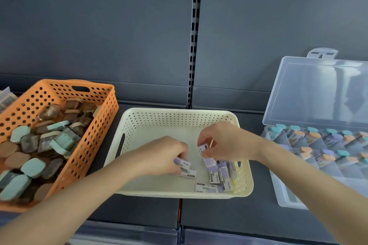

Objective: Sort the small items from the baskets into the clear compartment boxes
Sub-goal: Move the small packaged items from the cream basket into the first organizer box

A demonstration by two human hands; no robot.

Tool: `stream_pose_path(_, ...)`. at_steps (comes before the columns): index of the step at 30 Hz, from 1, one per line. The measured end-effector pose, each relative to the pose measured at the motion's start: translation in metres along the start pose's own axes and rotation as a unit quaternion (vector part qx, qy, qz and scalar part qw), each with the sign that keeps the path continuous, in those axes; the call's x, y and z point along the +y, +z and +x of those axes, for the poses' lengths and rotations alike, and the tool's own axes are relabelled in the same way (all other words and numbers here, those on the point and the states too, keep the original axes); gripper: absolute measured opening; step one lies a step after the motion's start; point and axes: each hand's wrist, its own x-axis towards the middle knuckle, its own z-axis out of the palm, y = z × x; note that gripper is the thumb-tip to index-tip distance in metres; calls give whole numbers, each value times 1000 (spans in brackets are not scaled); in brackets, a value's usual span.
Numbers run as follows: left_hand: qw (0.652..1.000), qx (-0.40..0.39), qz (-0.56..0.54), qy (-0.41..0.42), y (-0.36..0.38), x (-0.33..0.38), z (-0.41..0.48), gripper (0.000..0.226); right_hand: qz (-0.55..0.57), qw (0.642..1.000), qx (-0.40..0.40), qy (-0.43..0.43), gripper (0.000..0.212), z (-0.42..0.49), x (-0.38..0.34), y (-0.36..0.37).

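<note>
Loose eraser (206,187): lies flat by the near wall of the cream basket (179,112), apart from both your hands.
Eraser pile (219,173): a small heap of purple-and-white sleeved erasers in the near right corner of that basket. The rest of its floor is bare, so by my reading this basket is nearly done.
Left hand (169,153): inside the basket, with its fingers curled round a purple eraser (182,162). Another lies just under it, and I cannot tell whether you hold that one too.
Right hand (225,141): over the pile, with thumb and forefinger pinching one white-and-purple eraser (203,148) by its end.
Step in hand: gathering erasers from the cream basket, both hands loaded, nothing carried across yet.
Orange basket (95,125): to your left on the shelf (139,211), heaped with teal and brown pieces. It looks untouched, so much sorting remains.
Clear compartment box (286,195): to your right with its lid (318,93) standing open. The far compartments hold items with teal, orange and purple ends, while the near ones look mostly bare.
Next move: lift both hands clear of the basket wall and swing right. Find a compartment matching purple and seat each eraser inside its dividers. Your left hand has the longer reach across, so let the right one go first.
</note>
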Motion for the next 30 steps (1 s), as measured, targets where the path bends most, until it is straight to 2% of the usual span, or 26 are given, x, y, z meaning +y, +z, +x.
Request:
stream_pose_path(3, 1000, -6, 20, 1, -1, -3, 0, 27, -71, 996, -57, 16, 28, 0, -5, 6)
stream_pose_path(6, 1000, -19, 22, 1, 1, -1, -4, 37, -108, 989, -101, 31, 25, -1, -9, 10)
stream_pose_path(11, 999, 28, 18, -21, 4, -1, -6, 25, -137, 981, -133, 39, 26, -8, -16, 14)
stream_pose_path(14, 998, 29, -38, -40, 0, -3, -8, 22, -150, 977, -142, 42, 33, -8, -18, 17)
stream_pose_path(17, 999, 23, -46, -15, -3, 0, -10, 18, -136, 977, -160, 47, 30, -8, -19, 16)
stream_pose_path(23, 999, 5, -51, 11, 3, 9, -9, 26, -96, 983, -146, 48, 20, -13, -18, 13)
stream_pose_path(26, 999, -1, -44, 14, 5, 10, -8, 20, -81, 988, -128, 39, 29, -15, -15, 13)
stream_pose_path(30, 999, -31, -5, 27, 9, 14, -5, 4, -48, 998, -43, 24, 35, -17, -17, 11)
